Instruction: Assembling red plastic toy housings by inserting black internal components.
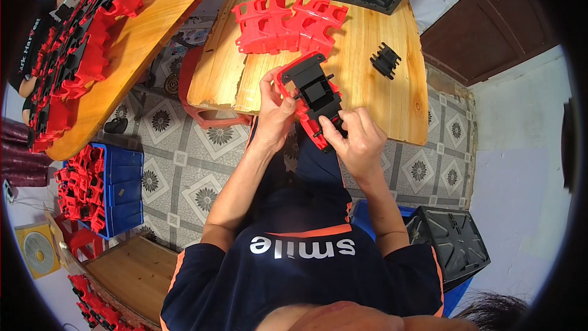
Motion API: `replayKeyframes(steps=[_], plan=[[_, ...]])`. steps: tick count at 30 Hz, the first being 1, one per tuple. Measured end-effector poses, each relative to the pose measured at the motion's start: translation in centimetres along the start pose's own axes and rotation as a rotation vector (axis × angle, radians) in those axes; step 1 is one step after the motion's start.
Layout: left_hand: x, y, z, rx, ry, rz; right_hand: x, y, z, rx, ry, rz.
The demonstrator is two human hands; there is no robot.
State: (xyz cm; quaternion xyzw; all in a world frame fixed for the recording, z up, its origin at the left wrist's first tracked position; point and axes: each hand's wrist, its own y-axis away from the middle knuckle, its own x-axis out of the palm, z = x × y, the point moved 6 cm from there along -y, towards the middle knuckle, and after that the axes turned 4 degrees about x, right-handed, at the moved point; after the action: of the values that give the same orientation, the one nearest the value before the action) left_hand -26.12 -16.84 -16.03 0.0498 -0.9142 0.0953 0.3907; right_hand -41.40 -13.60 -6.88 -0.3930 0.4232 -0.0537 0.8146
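Observation:
A red plastic shell with a black plastic insert seated in it is held tilted above the near edge of the table. My left hand is closed round the shell's left side, thumb along its edge. At the lower right end, my right hand has its thumb and fingers pressed on the black insert; what lies under the fingertips is hidden. Just beyond, several empty red shells lie grouped on the wooden table. To their right lies a small stack of black plastic parts.
A black crate stands at the table's far edge. On the left, a second wooden table carries rows of red-and-black assemblies, with another person behind. A blue bin of red parts, a red stool and a black crate are nearby.

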Motion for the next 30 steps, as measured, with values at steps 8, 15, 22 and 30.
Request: replayKeyframes(steps=[8,15,22,30], plan=[[0.1,0.3,0.1,0.026,-0.03,0.018,-0.1,0.3,0.3,-0.019,0.058,0.006],[1.1,-0.2,-0.8,0.06,-0.155,-0.042,0.6,-0.6,-1.2,0.033,-0.12,0.175],[1.6,0.2,-1.9,0.226,-0.519,0.046,5.9,-5.6,-1.8,0.376,-0.84,0.327],[1.3,-2.2,-11.8,0.717,-0.289,-0.268,7.8,-7.1,2.1,0.475,-1.464,0.404]])
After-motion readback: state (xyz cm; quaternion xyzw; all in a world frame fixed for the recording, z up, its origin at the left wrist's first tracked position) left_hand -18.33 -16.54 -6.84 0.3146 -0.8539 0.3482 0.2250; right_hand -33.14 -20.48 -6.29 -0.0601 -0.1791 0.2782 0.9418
